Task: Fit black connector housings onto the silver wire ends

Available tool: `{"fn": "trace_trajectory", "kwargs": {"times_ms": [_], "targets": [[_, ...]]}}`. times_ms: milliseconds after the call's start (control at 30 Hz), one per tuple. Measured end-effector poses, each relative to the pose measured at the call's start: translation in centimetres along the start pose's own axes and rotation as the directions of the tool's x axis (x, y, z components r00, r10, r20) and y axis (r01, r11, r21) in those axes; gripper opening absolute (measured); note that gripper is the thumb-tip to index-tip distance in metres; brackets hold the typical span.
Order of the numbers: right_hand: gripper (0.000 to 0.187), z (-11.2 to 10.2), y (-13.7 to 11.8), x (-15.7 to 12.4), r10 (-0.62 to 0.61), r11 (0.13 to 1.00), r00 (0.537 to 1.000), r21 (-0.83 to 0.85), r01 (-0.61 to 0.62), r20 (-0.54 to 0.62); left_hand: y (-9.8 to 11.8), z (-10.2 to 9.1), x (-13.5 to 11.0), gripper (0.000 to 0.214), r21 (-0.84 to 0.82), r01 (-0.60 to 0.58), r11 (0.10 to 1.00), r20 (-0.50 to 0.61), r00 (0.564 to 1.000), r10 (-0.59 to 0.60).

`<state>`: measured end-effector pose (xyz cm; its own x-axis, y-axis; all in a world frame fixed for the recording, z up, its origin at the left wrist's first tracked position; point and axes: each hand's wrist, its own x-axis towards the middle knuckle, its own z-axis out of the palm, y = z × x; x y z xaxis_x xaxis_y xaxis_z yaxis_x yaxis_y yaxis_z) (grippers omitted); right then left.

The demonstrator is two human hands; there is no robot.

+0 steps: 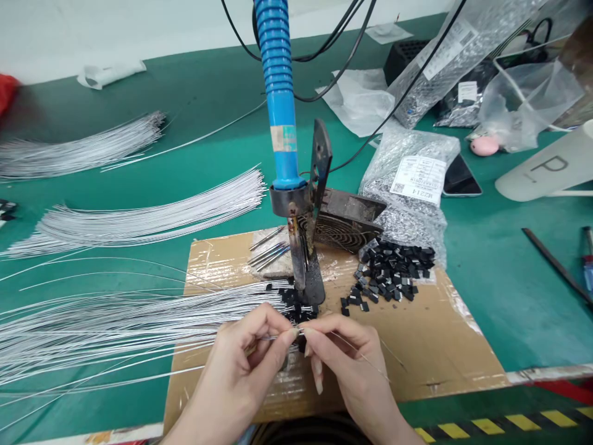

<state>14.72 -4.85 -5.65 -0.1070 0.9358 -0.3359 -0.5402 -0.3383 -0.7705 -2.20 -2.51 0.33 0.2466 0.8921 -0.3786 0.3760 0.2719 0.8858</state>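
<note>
Both of my hands meet at the front of a soldering iron (282,123), which is clamped upright, tip down, in a stand. My left hand (243,358) pinches a thin white wire between thumb and forefinger. The fingertips of my right hand (349,355) close at the same spot, on a thin silvery strand of solder wire (365,357) that trails back over the hand. Whatever lies exactly between the fingertips is too small to make out. Just behind the fingers, wires (185,315) end in small black connectors (294,300) under the iron's tip.
Cardboard (417,346) covers the green table (509,296) here. Loose black connectors (391,272) are heaped at right, before a bubble-wrap bag (412,167). A small fan (347,222) stands behind the iron. Wire bundles (157,213) lie left; a white cup (546,164) lies right.
</note>
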Motion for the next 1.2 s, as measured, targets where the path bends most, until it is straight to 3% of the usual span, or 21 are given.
{"fn": "trace_trajectory", "kwargs": {"times_ms": [433, 800, 1200], "targets": [[0.023, -0.6, -1.3, 0.6, 0.175, 0.981, 0.982, 0.069, -0.180, 0.074, 0.1, -0.1, 0.5, 0.029, 0.001, -0.003, 1.000, 0.035, 0.999, 0.003], [0.024, -0.6, -0.8, 0.5, 0.165, 0.982, 0.983, 0.077, -0.171, 0.078, -0.5, 0.2, 0.2, 0.031, -0.050, 0.062, 0.997, 0.007, 0.998, -0.062], [0.025, 0.4, -0.6, 0.4, 0.166, 0.970, 0.986, 0.184, -0.161, -0.008, -1.2, 1.8, -0.1, 0.028, -0.026, -0.029, 0.999, -0.184, 0.983, 0.024]]}}
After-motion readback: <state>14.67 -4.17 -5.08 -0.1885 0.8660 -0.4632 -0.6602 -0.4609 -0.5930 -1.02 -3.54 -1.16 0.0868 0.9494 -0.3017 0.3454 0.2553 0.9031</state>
